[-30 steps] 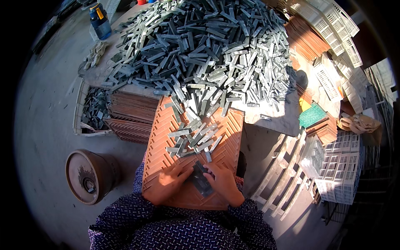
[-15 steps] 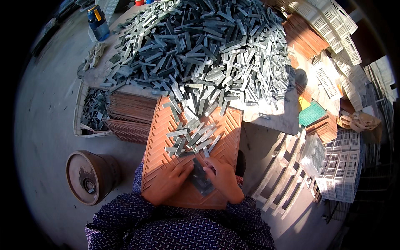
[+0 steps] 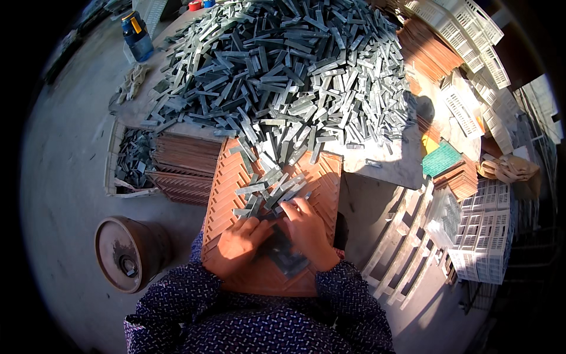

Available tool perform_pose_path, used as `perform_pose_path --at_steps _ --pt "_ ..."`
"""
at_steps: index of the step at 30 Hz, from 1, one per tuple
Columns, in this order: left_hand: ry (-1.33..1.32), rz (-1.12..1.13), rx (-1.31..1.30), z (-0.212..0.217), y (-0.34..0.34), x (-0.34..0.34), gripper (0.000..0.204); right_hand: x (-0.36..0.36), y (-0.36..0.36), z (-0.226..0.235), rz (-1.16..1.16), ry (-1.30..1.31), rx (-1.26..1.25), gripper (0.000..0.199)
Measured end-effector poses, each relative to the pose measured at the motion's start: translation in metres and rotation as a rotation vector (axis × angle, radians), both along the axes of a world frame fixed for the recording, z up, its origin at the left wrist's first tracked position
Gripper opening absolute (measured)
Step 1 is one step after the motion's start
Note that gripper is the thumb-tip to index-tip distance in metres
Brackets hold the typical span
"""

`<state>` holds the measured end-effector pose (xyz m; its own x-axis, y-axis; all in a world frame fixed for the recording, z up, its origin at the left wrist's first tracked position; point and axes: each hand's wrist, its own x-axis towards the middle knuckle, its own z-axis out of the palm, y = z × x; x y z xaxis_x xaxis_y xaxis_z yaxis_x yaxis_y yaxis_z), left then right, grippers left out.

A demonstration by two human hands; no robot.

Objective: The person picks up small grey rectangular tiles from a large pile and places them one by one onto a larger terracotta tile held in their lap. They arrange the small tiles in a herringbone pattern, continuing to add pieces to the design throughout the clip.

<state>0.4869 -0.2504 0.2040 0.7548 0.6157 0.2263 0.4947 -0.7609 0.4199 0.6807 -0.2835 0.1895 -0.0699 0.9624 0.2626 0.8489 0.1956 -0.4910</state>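
Observation:
On my lap lies an orange-brown board (image 3: 215, 203) with raised herringbone ridges. Loose grey stone strips (image 3: 259, 189) are heaped on its upper middle. Darker strips (image 3: 287, 259) lie flat and close together in the ridges lower down, between my wrists. My right hand (image 3: 309, 233) is at the near edge of the loose heap, its thumb and fingers closing on a stone strip. Beside it, my left hand (image 3: 239, 242) has curled fingers at the same heap; whatever its fingertips hold is hidden.
A large mound of stone strips (image 3: 265, 65) covers the table ahead. At left are a crate (image 3: 112, 159), stacked ridged boards (image 3: 186, 156) and an upturned bucket (image 3: 127, 253). A wooden pallet (image 3: 395, 248), white plastic baskets (image 3: 480, 242) and a green board (image 3: 441, 160) are at right.
Both hands have moved away from me, from the flat dark strips up to the loose heap. My right hand has gone farther and now covers the heap's near right edge.

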Motion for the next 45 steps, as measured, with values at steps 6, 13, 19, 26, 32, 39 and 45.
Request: perform_pose_path --at_steps 6,13,19,26,32,39,45 --pt "0.071 0.118 0.095 -0.011 0.007 0.011 0.028 0.007 0.014 0.0 -0.006 0.07 0.128 0.023" --pt "0.017 0.203 -0.09 0.002 0.006 -0.001 0.025 0.021 -0.016 0.027 -0.247 0.537 -0.048 0.019" --pt "0.015 0.218 -0.278 -0.001 -0.017 -0.006 0.031 0.034 -0.035 0.017 -0.267 0.731 -0.169 0.021" --pt "-0.135 0.235 -0.298 -0.005 -0.024 -0.007 0.03 0.034 -0.039 0.023 -0.277 0.773 -0.177 0.021" --pt "-0.181 0.308 -0.419 -0.009 -0.022 0.0 0.028 0.034 -0.044 0.023 -0.273 0.744 -0.19 0.019" --pt "-0.209 0.27 -0.446 -0.019 -0.019 -0.005 0.026 0.028 -0.043 0.021 -0.279 0.763 -0.23 0.022" --pt "-0.12 0.153 -0.324 -0.006 -0.003 -0.002 0.04 0.014 -0.028 0.018 -0.158 0.508 -0.322 0.025"
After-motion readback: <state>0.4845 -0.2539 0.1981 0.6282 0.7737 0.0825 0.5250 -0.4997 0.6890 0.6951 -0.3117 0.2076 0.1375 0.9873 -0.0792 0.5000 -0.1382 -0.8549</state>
